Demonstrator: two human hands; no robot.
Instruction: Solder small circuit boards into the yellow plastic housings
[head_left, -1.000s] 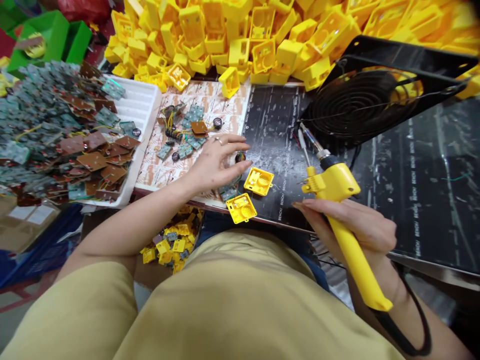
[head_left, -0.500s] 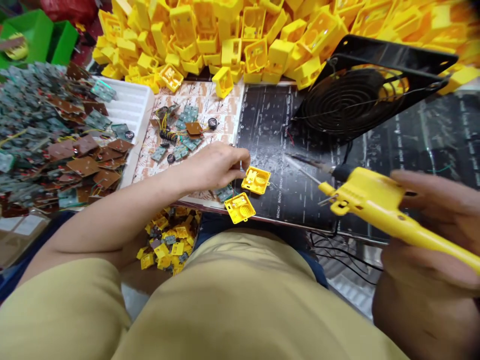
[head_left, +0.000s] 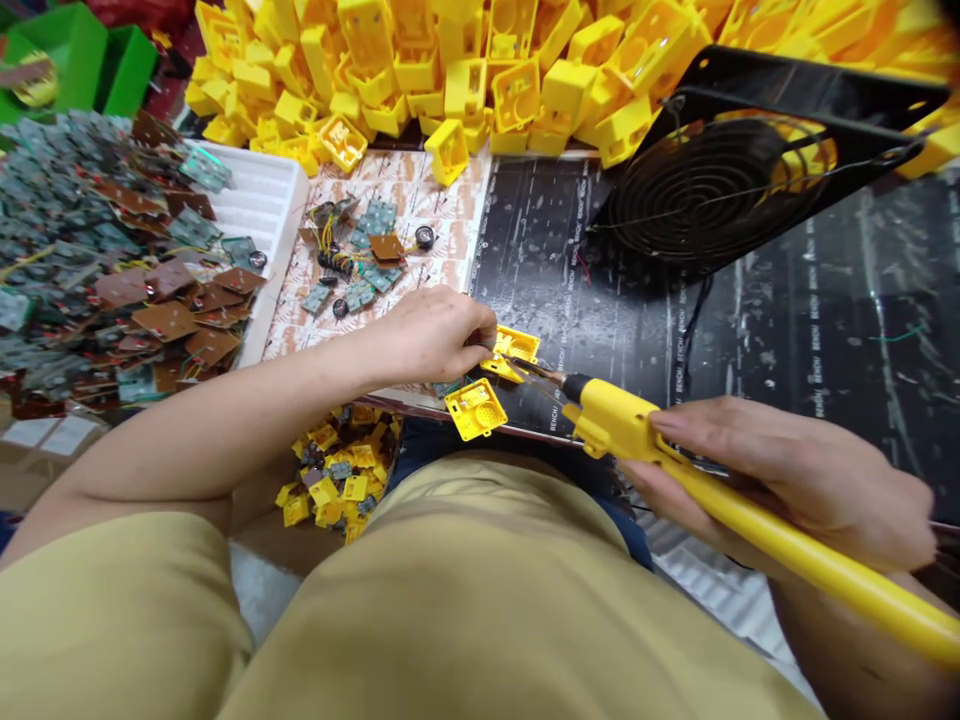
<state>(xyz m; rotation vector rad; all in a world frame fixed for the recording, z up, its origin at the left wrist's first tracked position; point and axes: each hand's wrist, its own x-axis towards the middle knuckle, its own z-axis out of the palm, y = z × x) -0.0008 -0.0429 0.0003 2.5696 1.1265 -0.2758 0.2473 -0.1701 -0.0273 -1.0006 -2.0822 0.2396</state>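
Observation:
My right hand is wrapped round a yellow soldering gun with a thin feed tube beside its dark tip. That tip reaches over a small yellow plastic case half on the black bench, partly covering it. At the case's left edge, my left hand has thumb and finger pinched together; whatever they hold is hidden. A second yellow case half, with its inside facing up, lies just in front at the bench edge. Part of a green circuit board shows beneath my left fingers.
Yellow cases are heaped along the back. A black fan stands at the right. Circuit boards fill a white tray at the left, and several wired boards lie nearer. Below the bench is a box of yellow parts.
My right hand has brought the soldering gun left and down, from above the black bench to the upper case half. My left hand stays pinched in nearly the same place.

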